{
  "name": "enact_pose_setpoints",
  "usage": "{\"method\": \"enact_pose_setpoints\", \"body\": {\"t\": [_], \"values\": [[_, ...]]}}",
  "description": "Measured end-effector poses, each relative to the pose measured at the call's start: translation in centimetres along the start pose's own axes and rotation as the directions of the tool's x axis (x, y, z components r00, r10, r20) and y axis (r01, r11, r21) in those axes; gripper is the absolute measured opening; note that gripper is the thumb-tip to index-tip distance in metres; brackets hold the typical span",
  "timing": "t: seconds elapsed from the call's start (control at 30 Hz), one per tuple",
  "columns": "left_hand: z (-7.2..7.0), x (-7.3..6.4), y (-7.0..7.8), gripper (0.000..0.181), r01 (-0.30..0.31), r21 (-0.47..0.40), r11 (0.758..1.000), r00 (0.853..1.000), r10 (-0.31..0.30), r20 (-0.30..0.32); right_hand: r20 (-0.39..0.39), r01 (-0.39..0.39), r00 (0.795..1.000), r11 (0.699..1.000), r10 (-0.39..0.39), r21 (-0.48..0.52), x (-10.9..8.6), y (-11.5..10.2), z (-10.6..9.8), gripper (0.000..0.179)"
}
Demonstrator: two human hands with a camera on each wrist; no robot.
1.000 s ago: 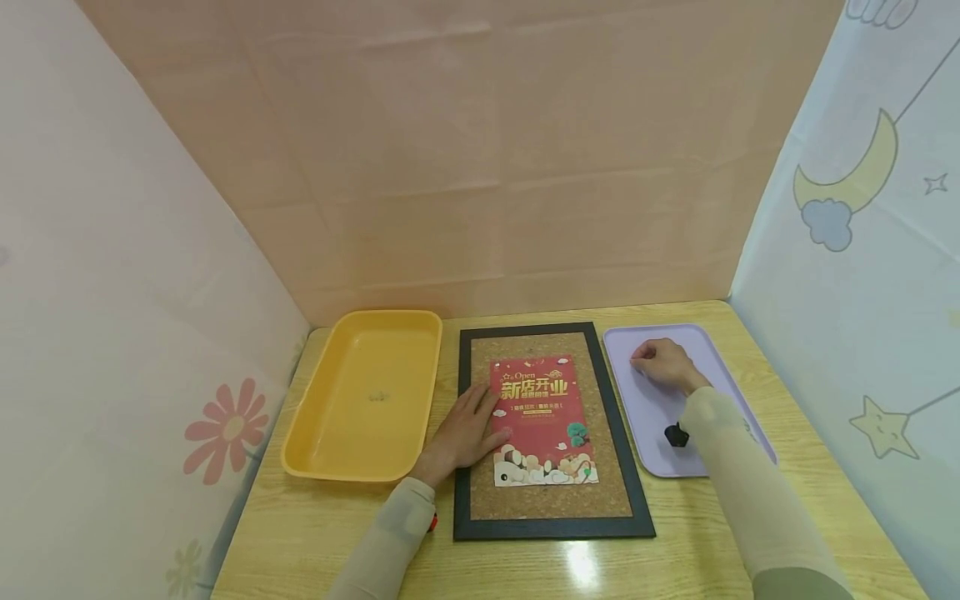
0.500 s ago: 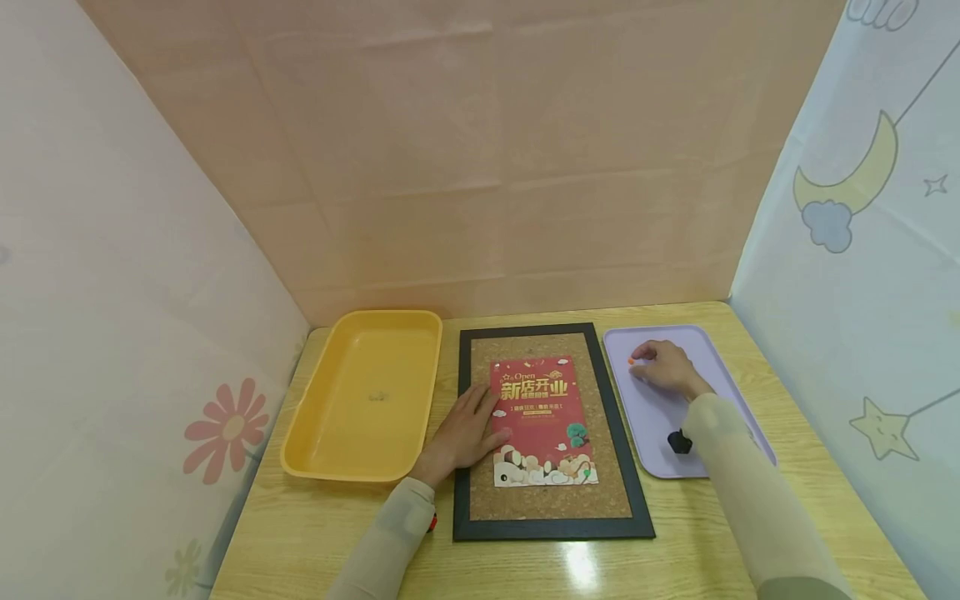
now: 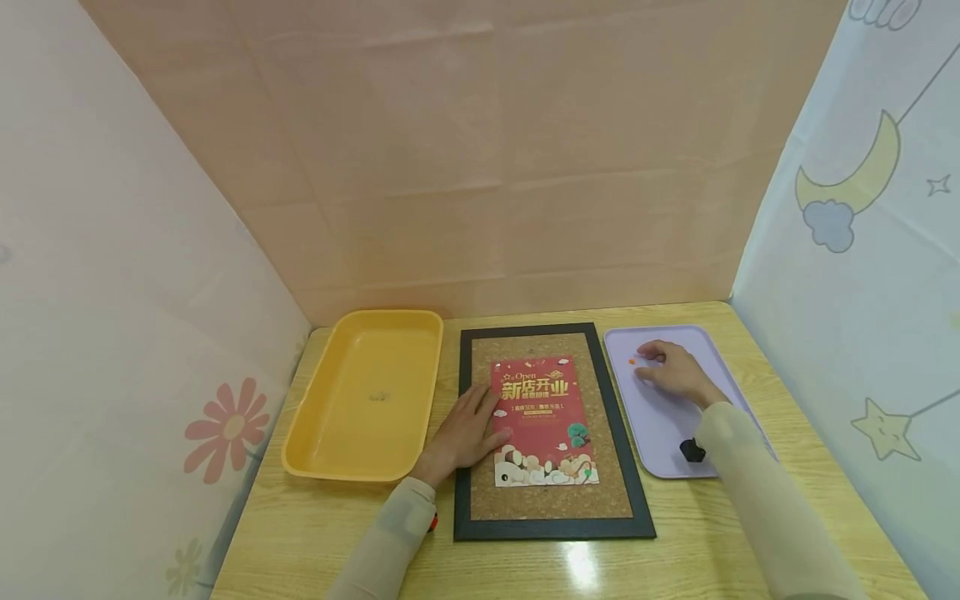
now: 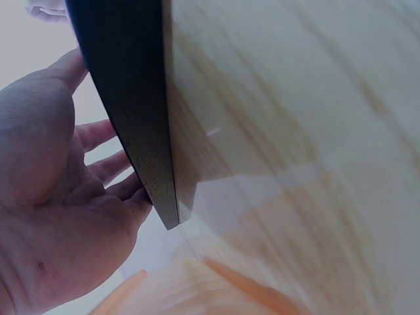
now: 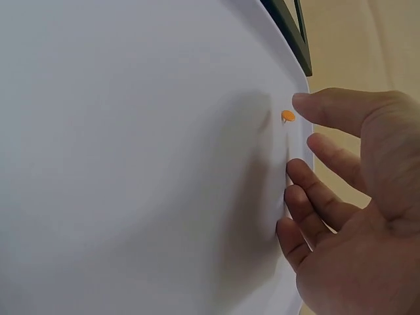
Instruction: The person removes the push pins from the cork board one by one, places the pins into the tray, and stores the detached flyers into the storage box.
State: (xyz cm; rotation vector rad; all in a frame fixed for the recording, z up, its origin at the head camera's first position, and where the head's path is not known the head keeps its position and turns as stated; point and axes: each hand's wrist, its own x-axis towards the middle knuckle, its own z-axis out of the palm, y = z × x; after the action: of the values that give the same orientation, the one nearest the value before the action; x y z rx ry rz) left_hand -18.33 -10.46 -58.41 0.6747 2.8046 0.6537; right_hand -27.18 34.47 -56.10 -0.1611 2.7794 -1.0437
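My left hand (image 3: pixel 461 435) rests with straight fingers across the left side of the corkboard (image 3: pixel 555 505), fingertips on the edge of a red printed poster (image 3: pixel 542 429). In the left wrist view the palm shows beside the board's black frame (image 4: pixel 134 98). Over the lilac tray (image 3: pixel 643 458), my right hand (image 3: pixel 675 372) has thumb and forefinger apart, holding nothing. An orange thumbtack (image 5: pixel 288 115) lies on the tray near its left edge, just beyond the thumb tip in the right wrist view. The other right fingertips are right at the tray's surface.
A yellow tray (image 3: pixel 437 375) with raised walls stands left of the corkboard on the wooden table (image 3: pixel 345 533). A peach cloth wall (image 3: pixel 487 167) rises behind, with patterned walls on both sides. A black wrist-worn piece (image 3: pixel 692 451) shows below the right sleeve.
My right thumb and forefinger, closed together earlier, have spread, and the hand has drawn slightly right. The orange thumbtack now shows in the tray apart from the fingertips. The left hand stays put.
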Motion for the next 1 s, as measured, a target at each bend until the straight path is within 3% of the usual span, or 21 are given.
{"method": "enact_pose_setpoints", "body": {"t": [0.27, 0.47, 0.7, 1.0], "values": [[-0.3, -0.1, 0.4, 0.086, 0.013, 0.030, 0.999, 1.000, -0.014, 0.014, -0.001, 0.024, 1.000, 1.000, -0.024, -0.013, -0.9, 0.2, -0.3, 0.056], [0.3, 0.1, -0.2, 0.088, 0.022, -0.008, 1.000, 1.000, -0.022, 0.013, 0.008, 0.028, 1.000, 0.999, -0.028, -0.016, -1.8, -0.5, -0.5, 0.060], [-0.8, -0.4, 1.0, 0.085, 0.013, 0.061, 0.998, 1.000, -0.014, 0.016, -0.018, 0.053, 0.998, 0.998, -0.054, -0.036, -3.0, -1.2, -0.3, 0.059], [-0.8, -0.2, 0.8, 0.085, -0.005, 0.057, 0.998, 1.000, 0.005, 0.002, -0.043, 0.145, 0.988, 0.989, -0.146, -0.031, -4.7, -2.7, 0.6, 0.051]]}}
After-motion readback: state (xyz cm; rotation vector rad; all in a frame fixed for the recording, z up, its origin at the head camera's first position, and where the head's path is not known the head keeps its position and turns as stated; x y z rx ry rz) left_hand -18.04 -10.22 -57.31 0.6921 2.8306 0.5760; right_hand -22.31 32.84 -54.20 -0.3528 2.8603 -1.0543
